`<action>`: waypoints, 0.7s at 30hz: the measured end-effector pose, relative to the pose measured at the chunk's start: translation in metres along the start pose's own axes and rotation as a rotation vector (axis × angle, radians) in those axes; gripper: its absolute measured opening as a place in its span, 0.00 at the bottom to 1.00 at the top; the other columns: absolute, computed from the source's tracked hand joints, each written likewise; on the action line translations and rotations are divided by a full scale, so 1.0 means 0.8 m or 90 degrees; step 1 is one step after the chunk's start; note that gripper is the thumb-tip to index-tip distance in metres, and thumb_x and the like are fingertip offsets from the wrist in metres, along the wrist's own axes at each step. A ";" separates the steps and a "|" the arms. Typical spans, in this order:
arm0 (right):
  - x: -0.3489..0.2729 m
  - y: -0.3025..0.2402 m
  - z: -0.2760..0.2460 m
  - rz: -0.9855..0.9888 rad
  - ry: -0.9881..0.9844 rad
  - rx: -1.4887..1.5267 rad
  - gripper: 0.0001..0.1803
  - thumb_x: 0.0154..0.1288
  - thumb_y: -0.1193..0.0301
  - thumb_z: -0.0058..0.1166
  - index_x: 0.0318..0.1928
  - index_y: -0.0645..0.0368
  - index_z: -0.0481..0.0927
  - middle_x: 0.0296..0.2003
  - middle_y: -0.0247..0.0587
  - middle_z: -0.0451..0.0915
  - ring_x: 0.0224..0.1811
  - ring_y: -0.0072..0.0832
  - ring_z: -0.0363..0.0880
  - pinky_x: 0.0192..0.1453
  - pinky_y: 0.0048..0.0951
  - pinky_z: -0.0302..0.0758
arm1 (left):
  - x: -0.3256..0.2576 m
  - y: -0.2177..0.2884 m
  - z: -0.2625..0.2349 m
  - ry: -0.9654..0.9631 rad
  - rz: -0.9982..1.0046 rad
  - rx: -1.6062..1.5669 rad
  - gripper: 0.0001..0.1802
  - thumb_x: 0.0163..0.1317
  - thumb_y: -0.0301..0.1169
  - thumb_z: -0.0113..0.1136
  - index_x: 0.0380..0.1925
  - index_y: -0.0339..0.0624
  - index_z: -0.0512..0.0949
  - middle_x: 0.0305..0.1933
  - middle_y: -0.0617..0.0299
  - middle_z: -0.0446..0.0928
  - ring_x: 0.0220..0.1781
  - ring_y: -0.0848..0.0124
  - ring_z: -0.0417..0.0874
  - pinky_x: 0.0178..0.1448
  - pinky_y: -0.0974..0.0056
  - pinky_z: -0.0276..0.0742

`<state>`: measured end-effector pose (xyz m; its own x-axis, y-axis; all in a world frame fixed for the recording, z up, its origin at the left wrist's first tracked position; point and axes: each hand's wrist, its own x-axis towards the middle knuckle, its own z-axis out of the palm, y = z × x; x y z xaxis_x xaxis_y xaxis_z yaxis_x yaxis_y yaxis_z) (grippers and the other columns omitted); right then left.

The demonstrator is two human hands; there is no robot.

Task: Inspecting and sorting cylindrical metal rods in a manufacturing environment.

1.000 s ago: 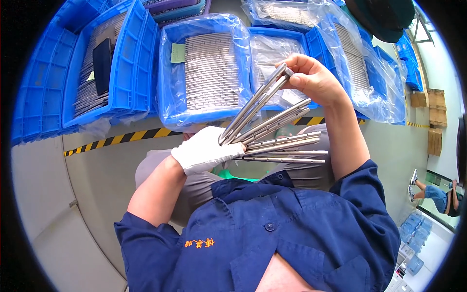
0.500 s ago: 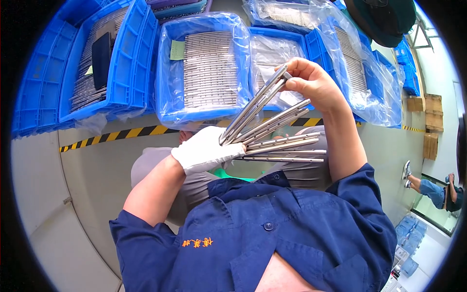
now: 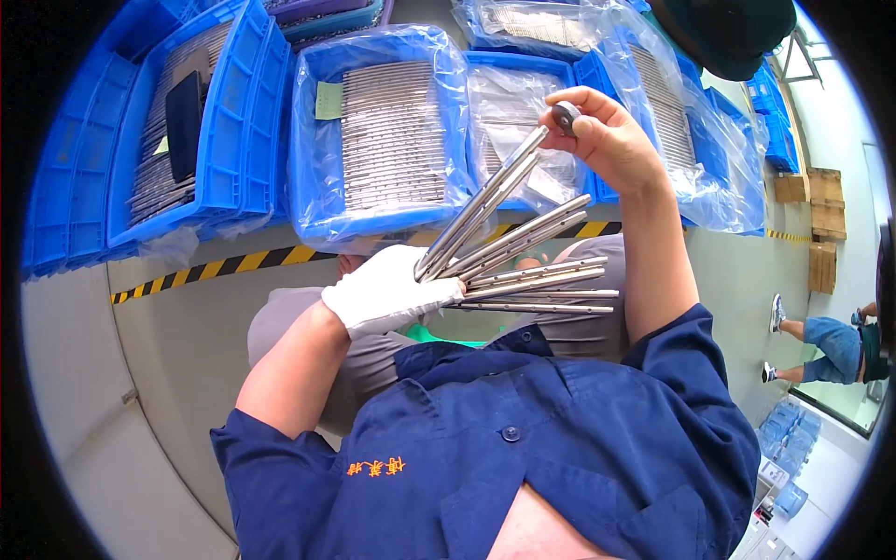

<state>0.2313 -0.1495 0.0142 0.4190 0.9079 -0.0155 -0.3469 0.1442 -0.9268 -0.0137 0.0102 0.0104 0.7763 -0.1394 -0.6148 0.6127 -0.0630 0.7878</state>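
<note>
My left hand [image 3: 392, 291], in a white glove, is closed round one end of several slim metal rods [image 3: 527, 231]. The rods have small holes along them and fan out to the right. Bare, my right hand [image 3: 607, 140] pinches a small dark ring [image 3: 565, 116] with a hole in its middle, between thumb and fingers. This ring is just beyond the free end of the uppermost rod. In front of me a blue crate [image 3: 313, 201] lined with clear plastic holds rows of similar rods.
More blue crates of rods stand left and right, one at the left with a black phone-like slab [image 3: 184, 126] on top. Striped black-and-yellow tape [image 3: 233, 266] runs along the floor. Someone in a dark cap [image 3: 723, 33] is at the far right; another person's legs [image 3: 821, 350] show farther right.
My right hand has turned the dark ring so its face and hole show, slightly away from the rod's end. The person at the far right has shifted.
</note>
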 end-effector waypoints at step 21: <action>-0.003 0.002 -0.006 0.035 -0.075 -0.227 0.20 0.54 0.69 0.62 0.47 0.61 0.76 0.39 0.41 0.80 0.43 0.26 0.78 0.52 0.25 0.71 | 0.012 -0.008 0.006 -0.017 -0.009 -0.031 0.20 0.58 0.46 0.59 0.33 0.38 0.77 0.21 0.67 0.72 0.23 0.79 0.71 0.27 0.71 0.69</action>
<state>0.2336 -0.1530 0.0108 0.3007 0.9526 -0.0450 -0.0435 -0.0334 -0.9985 -0.0110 0.0041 -0.0009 0.7640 -0.1648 -0.6239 0.6303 -0.0162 0.7762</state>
